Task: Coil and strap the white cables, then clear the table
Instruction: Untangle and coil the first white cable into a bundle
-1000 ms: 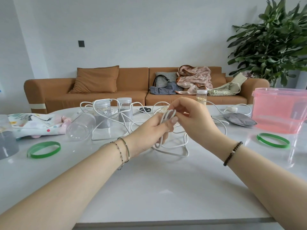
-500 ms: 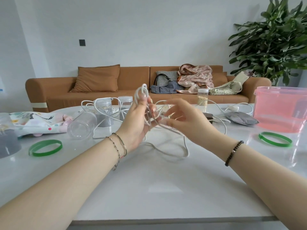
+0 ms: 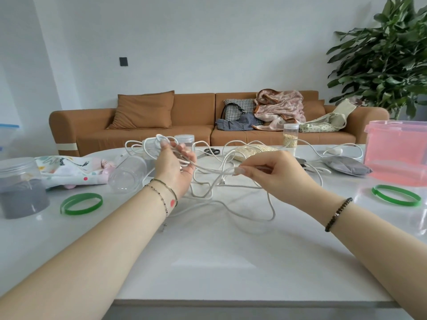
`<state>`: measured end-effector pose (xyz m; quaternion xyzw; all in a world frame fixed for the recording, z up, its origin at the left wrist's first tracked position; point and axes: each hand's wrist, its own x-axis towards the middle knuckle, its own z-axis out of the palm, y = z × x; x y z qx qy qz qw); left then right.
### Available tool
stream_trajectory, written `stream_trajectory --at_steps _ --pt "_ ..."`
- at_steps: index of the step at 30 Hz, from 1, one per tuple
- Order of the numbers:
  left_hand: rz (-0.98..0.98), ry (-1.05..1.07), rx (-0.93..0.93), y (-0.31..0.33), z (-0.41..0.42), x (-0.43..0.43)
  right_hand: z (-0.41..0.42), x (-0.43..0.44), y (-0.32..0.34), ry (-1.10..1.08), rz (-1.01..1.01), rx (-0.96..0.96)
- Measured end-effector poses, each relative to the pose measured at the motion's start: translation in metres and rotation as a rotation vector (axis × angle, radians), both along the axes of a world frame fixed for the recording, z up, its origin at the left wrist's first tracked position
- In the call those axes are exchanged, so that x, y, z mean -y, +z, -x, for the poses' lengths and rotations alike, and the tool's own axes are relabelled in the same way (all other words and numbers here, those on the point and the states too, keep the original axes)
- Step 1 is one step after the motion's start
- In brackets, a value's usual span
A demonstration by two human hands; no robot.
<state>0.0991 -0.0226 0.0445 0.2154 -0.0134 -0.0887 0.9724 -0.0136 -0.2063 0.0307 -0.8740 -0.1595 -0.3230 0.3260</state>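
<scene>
Right of the left hand, curled round white cable loops, the right hand has drawn away, pinching it taut, so coiling likely continues.

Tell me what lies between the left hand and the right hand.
Head view: a stretch of the white cable runs from the left hand, holding its loops, to the right hand, pinching it; loose loops lie on the table below.

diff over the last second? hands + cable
The right hand let go of the loops and moved right; it now pinches a strand of the white cable, drawn out from the left hand, which rose slightly and keeps holding the loops. The pink tub and grey-filled jar stayed put.
</scene>
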Motion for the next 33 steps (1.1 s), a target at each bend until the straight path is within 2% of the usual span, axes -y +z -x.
stream_trajectory --at_steps 3,7,14,18,26,33 --pt "-0.027 -0.117 0.045 0.005 0.015 0.007 -0.002 0.003 0.003 -0.026 0.021 0.041" --pt "-0.136 -0.22 0.138 0.005 0.027 0.014 -0.002 0.007 0.005 -0.001 0.151 0.046" --pt "-0.237 -0.246 0.161 0.006 0.032 0.012 -0.008 0.012 0.001 -0.027 0.263 0.097" --pt "-0.3 -0.3 0.248 0.007 0.036 0.013 -0.012 0.013 -0.002 -0.078 0.321 0.162" --pt "-0.514 -0.397 0.357 0.001 0.046 0.019 -0.012 0.014 0.002 -0.205 0.184 0.263" --pt "-0.602 -0.465 0.348 -0.001 0.051 0.02 -0.012 0.014 0.003 -0.152 0.095 0.312"
